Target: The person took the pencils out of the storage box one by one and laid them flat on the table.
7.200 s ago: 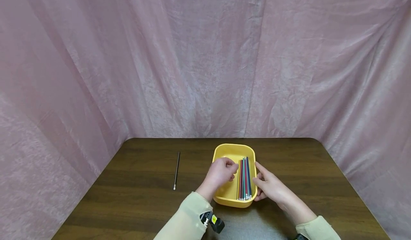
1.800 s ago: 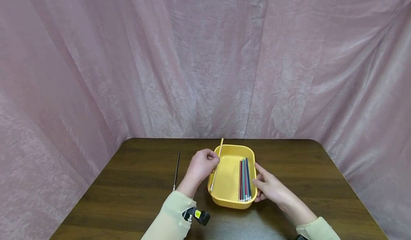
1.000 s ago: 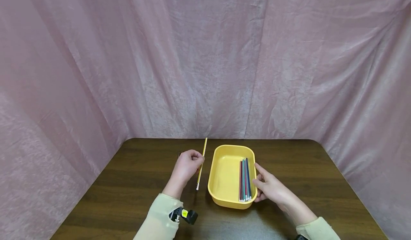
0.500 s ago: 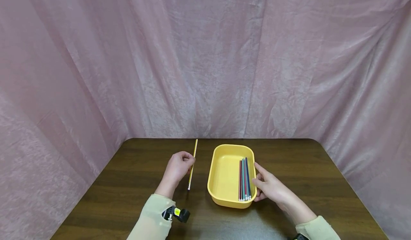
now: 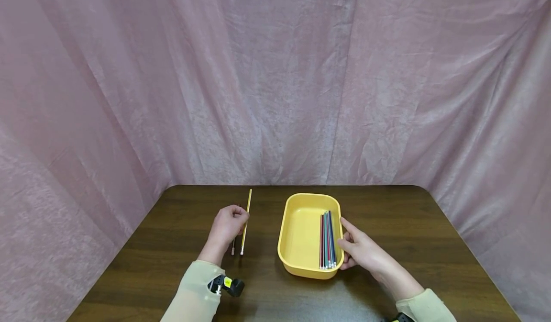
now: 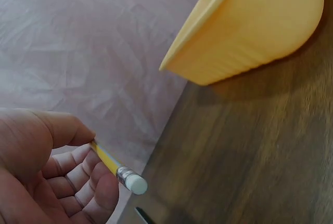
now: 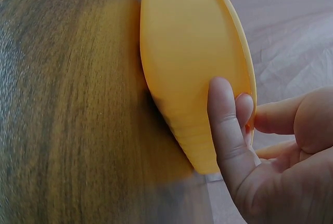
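My left hand (image 5: 226, 225) pinches a yellow pencil (image 5: 249, 198) between thumb and fingertips, its white eraser (image 6: 136, 184) end pointing toward me. Just left of it lies a dark pencil (image 5: 233, 247), mostly covered by that hand in the head view. On the right stands a yellow plastic bin (image 5: 297, 236). Several pencils (image 5: 327, 240), in dark red, green, red and blue, lie side by side along its right wall. My right hand (image 5: 363, 249) holds the bin's right rim; in the right wrist view fingers (image 7: 223, 109) lie against the outer wall and the thumb reaches the rim.
The dark wooden table (image 5: 387, 207) runs back to a pink curtain (image 5: 275, 97) that hangs behind and at both sides. Bare wood shows between the left hand and the bin.
My left hand has lifted the yellow pencil out of the bin and carried it left, to beside the dark pencil. The right hand keeps its hold on the rim.
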Demonstrator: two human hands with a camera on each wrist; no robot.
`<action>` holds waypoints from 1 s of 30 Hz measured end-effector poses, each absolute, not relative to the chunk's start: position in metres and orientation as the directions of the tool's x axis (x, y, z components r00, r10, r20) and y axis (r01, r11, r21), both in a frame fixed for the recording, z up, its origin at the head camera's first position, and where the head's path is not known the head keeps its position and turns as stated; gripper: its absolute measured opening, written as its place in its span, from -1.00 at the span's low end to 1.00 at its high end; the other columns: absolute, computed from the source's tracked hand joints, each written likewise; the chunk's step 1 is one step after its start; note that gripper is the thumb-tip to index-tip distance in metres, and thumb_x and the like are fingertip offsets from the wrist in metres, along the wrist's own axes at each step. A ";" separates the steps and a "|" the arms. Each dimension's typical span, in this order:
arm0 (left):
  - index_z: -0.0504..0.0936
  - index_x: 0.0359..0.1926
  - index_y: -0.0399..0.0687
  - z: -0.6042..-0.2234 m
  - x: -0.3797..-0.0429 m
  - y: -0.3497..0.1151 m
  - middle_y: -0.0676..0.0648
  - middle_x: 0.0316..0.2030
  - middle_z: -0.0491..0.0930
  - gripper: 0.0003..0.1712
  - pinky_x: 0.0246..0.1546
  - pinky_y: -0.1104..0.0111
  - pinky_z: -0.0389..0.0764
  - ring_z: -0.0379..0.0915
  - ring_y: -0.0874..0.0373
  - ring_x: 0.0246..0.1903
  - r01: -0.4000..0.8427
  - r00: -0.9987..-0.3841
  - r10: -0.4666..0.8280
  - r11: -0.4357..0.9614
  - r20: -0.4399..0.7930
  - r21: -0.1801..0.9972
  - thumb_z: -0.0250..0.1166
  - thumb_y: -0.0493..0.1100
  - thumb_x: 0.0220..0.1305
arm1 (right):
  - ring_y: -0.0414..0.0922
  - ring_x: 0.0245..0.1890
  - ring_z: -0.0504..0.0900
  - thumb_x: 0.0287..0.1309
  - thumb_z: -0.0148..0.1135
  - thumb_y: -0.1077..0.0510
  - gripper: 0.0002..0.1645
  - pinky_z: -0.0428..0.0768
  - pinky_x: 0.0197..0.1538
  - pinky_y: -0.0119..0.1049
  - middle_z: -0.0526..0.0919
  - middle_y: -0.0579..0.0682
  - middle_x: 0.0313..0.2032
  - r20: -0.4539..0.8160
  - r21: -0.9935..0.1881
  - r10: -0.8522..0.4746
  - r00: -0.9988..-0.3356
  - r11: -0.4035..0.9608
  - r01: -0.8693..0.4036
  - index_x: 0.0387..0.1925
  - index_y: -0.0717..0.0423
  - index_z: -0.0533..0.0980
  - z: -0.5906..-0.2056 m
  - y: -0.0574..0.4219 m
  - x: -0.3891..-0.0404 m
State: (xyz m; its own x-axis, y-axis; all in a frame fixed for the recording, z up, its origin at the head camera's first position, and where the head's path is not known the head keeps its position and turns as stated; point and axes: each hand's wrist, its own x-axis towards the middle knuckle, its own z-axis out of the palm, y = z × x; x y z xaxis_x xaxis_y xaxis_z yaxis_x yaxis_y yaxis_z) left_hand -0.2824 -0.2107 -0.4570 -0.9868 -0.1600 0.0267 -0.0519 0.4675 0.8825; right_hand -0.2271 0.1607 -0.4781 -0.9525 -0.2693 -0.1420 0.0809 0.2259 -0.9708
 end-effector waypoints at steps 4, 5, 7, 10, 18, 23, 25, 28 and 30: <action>0.70 -0.14 -0.28 -0.462 -0.285 -0.217 -0.05 -0.48 0.63 -0.88 -0.34 0.25 0.71 0.57 0.10 -0.46 -0.078 -0.985 -0.172 0.476 0.006 0.876 0.32 -0.27 0.45 | -0.01 -0.41 0.55 0.65 0.06 0.37 -0.11 0.80 -0.33 -0.07 0.42 0.26 -0.10 -0.142 -0.972 -0.274 -0.951 0.219 0.082 0.76 0.31 -0.14 -0.478 0.161 -0.226; 0.70 -0.13 -0.28 -0.463 -0.286 -0.219 -0.06 -0.47 0.63 -0.87 -0.34 0.25 0.71 0.56 0.10 -0.46 -0.083 -0.985 -0.174 0.480 0.002 0.874 0.31 -0.26 0.46 | -0.01 -0.41 0.55 0.65 0.05 0.37 -0.11 0.80 -0.33 -0.06 0.42 0.26 -0.10 -0.141 -0.973 -0.277 -0.951 0.217 0.081 0.75 0.32 -0.14 -0.478 0.161 -0.226; 0.70 -0.13 -0.28 -0.465 -0.287 -0.222 -0.06 -0.47 0.62 -0.87 -0.36 0.29 0.69 0.55 0.11 -0.46 -0.092 -0.983 -0.181 0.490 -0.002 0.867 0.31 -0.26 0.46 | -0.01 -0.41 0.55 0.66 0.05 0.37 -0.12 0.80 -0.33 -0.06 0.42 0.26 -0.10 -0.142 -0.973 -0.277 -0.950 0.217 0.082 0.75 0.32 -0.14 -0.478 0.161 -0.225; 0.71 -0.14 -0.28 -0.468 -0.289 -0.226 -0.05 -0.48 0.60 -0.86 -0.38 0.31 0.69 0.54 0.13 -0.46 -0.098 -0.981 -0.192 0.502 0.001 0.859 0.31 -0.26 0.44 | -0.01 -0.41 0.55 0.66 0.05 0.37 -0.12 0.80 -0.32 -0.07 0.42 0.26 -0.10 -0.151 -0.971 -0.268 -0.952 0.223 0.091 0.76 0.30 -0.13 -0.476 0.161 -0.224; 0.72 -0.16 -0.32 -0.473 -0.295 -0.239 -0.09 -0.48 0.61 -0.84 -0.42 0.33 0.69 0.56 0.12 -0.47 -0.107 -0.978 -0.210 0.508 0.003 0.855 0.32 -0.25 0.43 | -0.01 -0.40 0.55 0.66 0.05 0.36 -0.12 0.81 -0.32 -0.08 0.43 0.26 -0.09 -0.148 -0.970 -0.270 -0.952 0.226 0.087 0.76 0.30 -0.14 -0.476 0.161 -0.224; 0.72 -0.16 -0.33 -0.480 -0.297 -0.248 -0.07 -0.51 0.61 -0.83 -0.46 0.36 0.68 0.56 0.14 -0.50 -0.130 -0.972 -0.233 0.527 -0.004 0.840 0.32 -0.25 0.43 | -0.01 -0.40 0.56 0.65 0.06 0.37 -0.12 0.80 -0.32 -0.08 0.44 0.26 -0.09 -0.152 -0.969 -0.258 -0.954 0.228 0.093 0.76 0.28 -0.12 -0.476 0.161 -0.223; 0.72 -0.16 -0.34 -0.482 -0.297 -0.252 -0.07 -0.52 0.61 -0.83 -0.47 0.38 0.66 0.55 0.15 -0.51 -0.140 -0.970 -0.242 0.532 -0.009 0.835 0.32 -0.25 0.43 | -0.01 -0.40 0.56 0.65 0.07 0.37 -0.12 0.80 -0.32 -0.09 0.45 0.26 -0.09 -0.160 -0.968 -0.249 -0.955 0.231 0.102 0.76 0.26 -0.10 -0.477 0.161 -0.223; 0.71 -0.17 -0.34 -0.484 -0.298 -0.256 -0.06 -0.53 0.59 -0.83 -0.48 0.38 0.63 0.53 0.15 -0.52 -0.148 -0.968 -0.249 0.532 -0.013 0.834 0.32 -0.25 0.43 | 0.00 -0.40 0.57 0.65 0.07 0.37 -0.12 0.80 -0.32 -0.08 0.45 0.26 -0.09 -0.159 -0.968 -0.249 -0.955 0.230 0.102 0.76 0.27 -0.10 -0.477 0.161 -0.223; 0.71 -0.18 -0.34 -0.485 -0.298 -0.259 -0.06 -0.54 0.58 -0.84 -0.49 0.38 0.61 0.52 0.15 -0.53 -0.145 -0.968 -0.250 0.539 -0.006 0.830 0.31 -0.26 0.43 | 0.00 -0.40 0.56 0.65 0.07 0.37 -0.12 0.80 -0.32 -0.08 0.44 0.26 -0.09 -0.154 -0.969 -0.254 -0.955 0.229 0.096 0.76 0.29 -0.11 -0.478 0.161 -0.223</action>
State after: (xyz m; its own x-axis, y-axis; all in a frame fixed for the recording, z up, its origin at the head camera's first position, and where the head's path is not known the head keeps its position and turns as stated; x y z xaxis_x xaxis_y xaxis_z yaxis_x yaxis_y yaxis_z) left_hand -0.2982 -0.2588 -0.4849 -0.9682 -0.2501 -0.0064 -0.1446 0.5386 0.8300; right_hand -0.2234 0.1612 -0.4779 -0.9547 -0.2544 -0.1543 0.0956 0.2286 -0.9688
